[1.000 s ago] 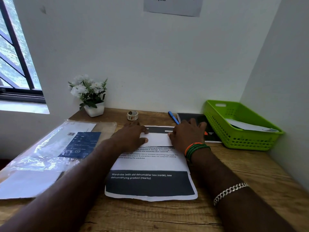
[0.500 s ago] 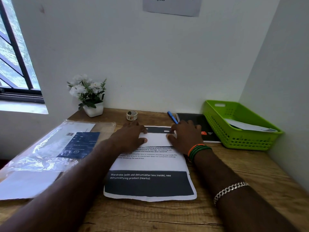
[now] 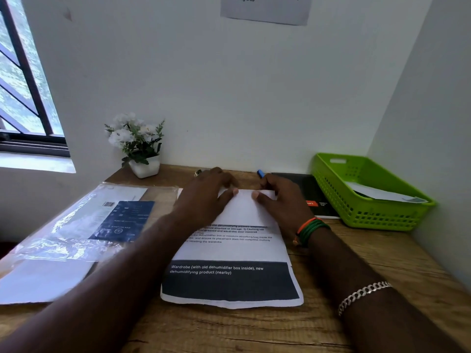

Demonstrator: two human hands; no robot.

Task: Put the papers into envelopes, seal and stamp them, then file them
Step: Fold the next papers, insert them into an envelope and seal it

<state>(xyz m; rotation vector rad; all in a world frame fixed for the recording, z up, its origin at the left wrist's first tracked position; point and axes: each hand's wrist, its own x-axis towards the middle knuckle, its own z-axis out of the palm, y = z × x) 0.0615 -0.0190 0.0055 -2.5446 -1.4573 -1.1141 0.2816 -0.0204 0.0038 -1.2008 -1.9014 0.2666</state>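
Wooden desk [image 3: 318,327] fills a white-walled corner, and on its middle lies a printed paper [image 3: 230,253] with a dark band along its near edge. Its far end is folded back toward the person, showing the blank underside. The left hand [image 3: 204,200] and right hand [image 3: 283,200] each pinch the folded flap at its far edge, thumbs on top and fingers curled behind, one hand at each side. Left of the sheet, a clear plastic bag [image 3: 76,233] holds white envelopes and a dark blue card. Behind the right hand lie a blue pen [image 3: 260,173] and a black notebook [image 3: 313,197]. Farther right, a green basket [image 3: 367,207] holds a white envelope [image 3: 377,193]. A potted plant [image 3: 139,143] with white flowers stands against the back wall.
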